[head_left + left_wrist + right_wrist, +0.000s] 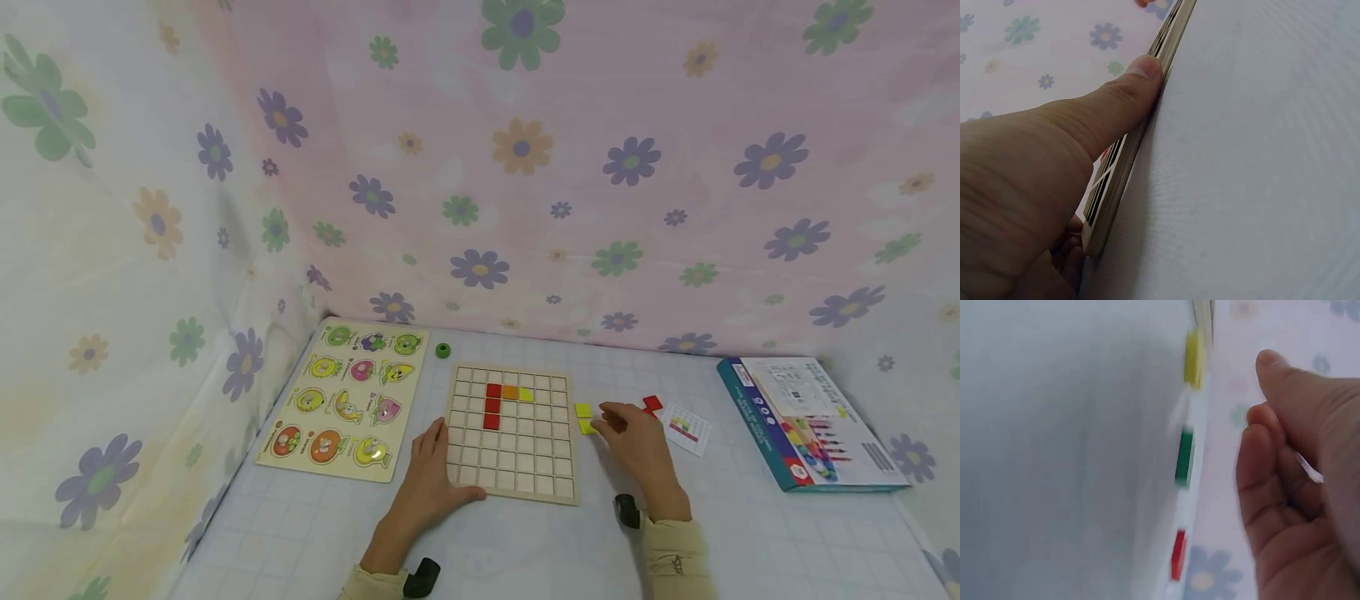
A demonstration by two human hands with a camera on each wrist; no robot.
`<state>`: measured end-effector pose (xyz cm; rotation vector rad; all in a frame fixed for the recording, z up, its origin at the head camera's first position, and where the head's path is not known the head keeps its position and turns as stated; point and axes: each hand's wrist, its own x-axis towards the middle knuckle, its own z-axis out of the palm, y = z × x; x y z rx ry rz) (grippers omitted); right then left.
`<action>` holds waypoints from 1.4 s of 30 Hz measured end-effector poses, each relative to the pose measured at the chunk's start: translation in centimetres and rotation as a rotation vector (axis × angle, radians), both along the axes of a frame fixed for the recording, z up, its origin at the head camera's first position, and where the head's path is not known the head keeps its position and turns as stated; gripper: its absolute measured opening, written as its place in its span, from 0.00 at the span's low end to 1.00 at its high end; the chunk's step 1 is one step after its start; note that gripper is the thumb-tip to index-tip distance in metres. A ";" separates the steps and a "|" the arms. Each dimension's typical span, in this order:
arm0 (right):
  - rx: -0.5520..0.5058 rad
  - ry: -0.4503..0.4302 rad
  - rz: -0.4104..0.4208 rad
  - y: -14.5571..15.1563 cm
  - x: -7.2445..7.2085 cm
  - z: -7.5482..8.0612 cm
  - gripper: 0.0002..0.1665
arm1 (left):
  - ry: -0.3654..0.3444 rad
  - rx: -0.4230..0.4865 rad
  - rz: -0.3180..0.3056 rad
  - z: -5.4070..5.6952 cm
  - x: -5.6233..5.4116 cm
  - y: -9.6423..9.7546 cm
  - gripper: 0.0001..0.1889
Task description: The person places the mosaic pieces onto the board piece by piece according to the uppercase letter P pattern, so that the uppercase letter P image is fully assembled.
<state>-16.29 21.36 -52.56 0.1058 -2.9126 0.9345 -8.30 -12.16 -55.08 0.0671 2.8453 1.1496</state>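
My left hand [431, 479] rests at the near left corner of a wooden grid board [528, 485]. In the left wrist view its thumb [1122, 94] lies straight against the board's edge [1124, 165]. Red tiles [492, 406], an orange tile [510, 392] and a yellow tile [526, 395] sit in the grid. My right hand [637, 442] hovers right of the board, beside loose yellow tiles [583, 410]. In the right wrist view its fingers are loosely bent, with nothing visible between them. Yellow [1194, 359], green [1184, 457] and red [1177, 555] pieces lie on the table, apart from that hand.
A fruit puzzle board [397, 417] lies left of the grid, with a small green ring [443, 351] near its top. Right of my right hand are red tiles [652, 403] and a pattern card [693, 418]. A box [817, 425] lies farther right. Patterned cloth surrounds the table.
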 end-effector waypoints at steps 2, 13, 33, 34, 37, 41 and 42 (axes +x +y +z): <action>0.000 -0.021 -0.032 1.1 0.2 -0.1 0.23 | -0.003 -0.002 0.003 0.0 0.0 0.0 0.69; -0.011 -0.165 -0.184 4.6 0.8 -0.8 0.28 | -0.021 0.010 0.015 -0.5 -0.1 -0.1 0.69; 0.033 -0.181 -0.275 6.5 -0.4 -1.1 0.28 | -0.019 0.008 0.009 -0.3 -0.1 0.1 0.69; 0.036 -0.182 -0.276 6.5 -0.4 -1.1 0.27 | -0.019 0.007 0.009 -0.3 -0.1 0.1 0.69; 0.042 -0.183 -0.272 6.5 -0.7 -1.1 0.27 | -0.019 0.004 0.009 -0.3 -0.1 0.1 0.69; 0.051 -0.200 -0.246 6.5 -1.0 -1.1 0.25 | -0.015 0.005 0.007 -0.2 -0.1 0.1 0.69; 0.056 -0.205 -0.239 6.5 -1.0 -1.1 0.25 | -0.013 0.004 0.007 -0.2 -0.1 0.1 0.69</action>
